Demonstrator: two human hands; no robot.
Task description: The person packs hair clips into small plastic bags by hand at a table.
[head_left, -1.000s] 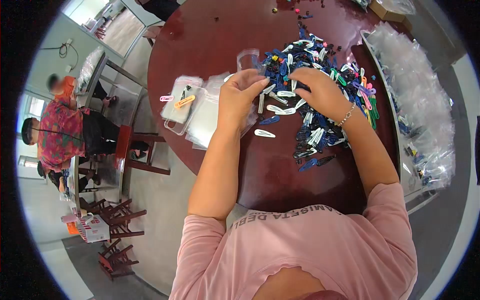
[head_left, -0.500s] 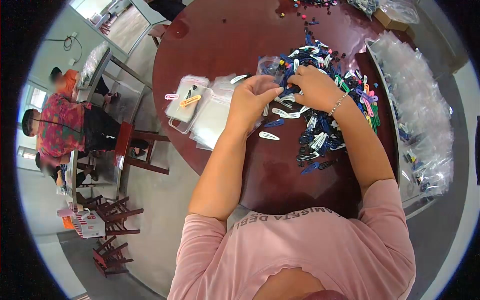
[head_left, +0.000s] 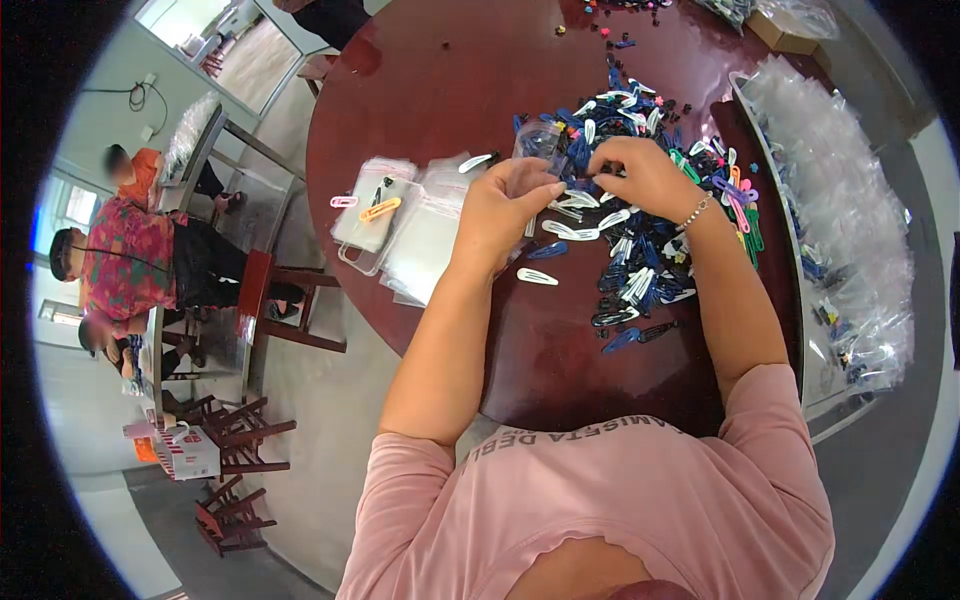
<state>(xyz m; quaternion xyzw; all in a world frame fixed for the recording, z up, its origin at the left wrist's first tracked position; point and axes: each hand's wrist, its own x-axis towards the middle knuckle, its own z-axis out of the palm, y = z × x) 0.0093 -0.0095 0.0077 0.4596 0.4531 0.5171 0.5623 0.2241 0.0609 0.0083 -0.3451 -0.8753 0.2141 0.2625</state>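
Note:
My left hand [head_left: 503,208] is closed, its thumb and fingers around the lower part of a small clear plastic bag [head_left: 538,141]; dark pieces show through or behind the film. My right hand [head_left: 645,178] is over the pile of hair clips [head_left: 632,262], thumb and fingertips drawn together; whatever they pinch is too small or hidden to make out. White, navy and black snap clips make up most of the pile. A lone white snap clip [head_left: 538,276] lies nearer me, and another white clip [head_left: 477,162] rests just beyond my left hand.
Left of my hands lie flat clear bags [head_left: 425,245] and a clear case [head_left: 372,225] with an orange clip [head_left: 380,209] on it. A tray [head_left: 783,200] of filled plastic bags [head_left: 835,220] borders the right side. People [head_left: 130,255] work at another table at far left.
My right hand has moved slightly right, its fingertips now farther from the bag. My left hand stays almost in place with the bag.

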